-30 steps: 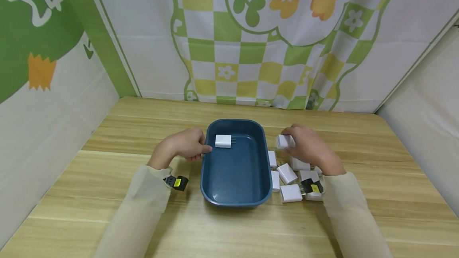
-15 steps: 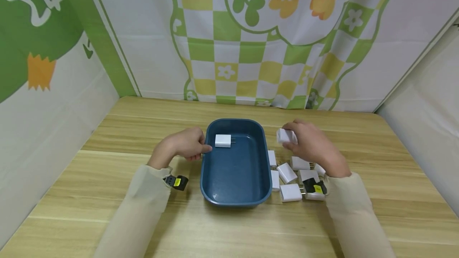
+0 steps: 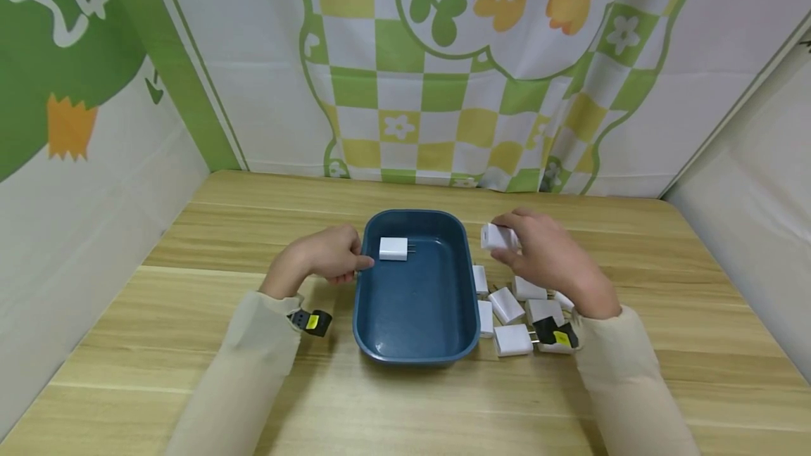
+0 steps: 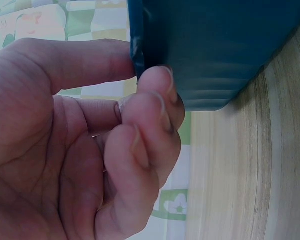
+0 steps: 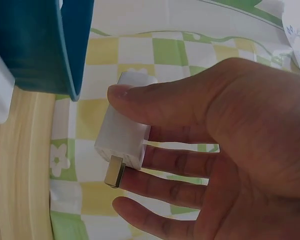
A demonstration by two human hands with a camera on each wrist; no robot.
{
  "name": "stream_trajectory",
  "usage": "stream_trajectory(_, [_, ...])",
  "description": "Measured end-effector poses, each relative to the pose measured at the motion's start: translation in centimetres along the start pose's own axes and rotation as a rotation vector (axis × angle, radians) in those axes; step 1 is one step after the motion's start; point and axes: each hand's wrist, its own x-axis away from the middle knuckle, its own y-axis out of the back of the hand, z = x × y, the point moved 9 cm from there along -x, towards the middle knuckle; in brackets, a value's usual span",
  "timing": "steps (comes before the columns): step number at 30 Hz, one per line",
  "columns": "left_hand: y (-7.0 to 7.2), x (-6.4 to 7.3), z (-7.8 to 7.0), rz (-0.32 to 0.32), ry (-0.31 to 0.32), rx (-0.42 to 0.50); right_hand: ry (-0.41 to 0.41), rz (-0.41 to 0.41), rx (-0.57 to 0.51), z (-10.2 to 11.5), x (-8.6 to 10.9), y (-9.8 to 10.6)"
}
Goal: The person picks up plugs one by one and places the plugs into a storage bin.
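Note:
A white charger plug (image 3: 496, 237) is in my right hand (image 3: 548, 248), right of the blue plastic basin (image 3: 415, 315) and above the table. In the right wrist view, the thumb lies across this charger (image 5: 121, 131) with fingers behind it, and one metal prong (image 5: 114, 172) shows. My left hand (image 3: 329, 252) pinches the basin's left rim between thumb and fingers. The left wrist view has the basin wall (image 4: 205, 55) beside the curled fingers (image 4: 135, 160). Inside the basin, near its far left corner, lies another white charger (image 3: 393, 249).
Several white chargers (image 3: 513, 340) lie on the wooden table (image 3: 253, 224) just right of the basin, partly under my right wrist. A patterned curtain (image 3: 402, 97) hangs behind the table, and white cloth walls stand at both sides.
My right hand has risen slightly with its charger, then shifted a little left toward the basin. My left hand and the basin look unmoved.

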Motion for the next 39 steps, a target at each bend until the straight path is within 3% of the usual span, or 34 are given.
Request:
stream_trajectory(23, [0.0, 0.0, 0.1, 0.002, 0.004, -0.008, 0.088, -0.047, -0.034, 2.0, 0.1, 0.4])
stream_trajectory(39, [0.1, 0.0, -0.1, 0.004, 0.004, -0.012, 0.147, -0.045, -0.007, 4.1, -0.2, -0.8])
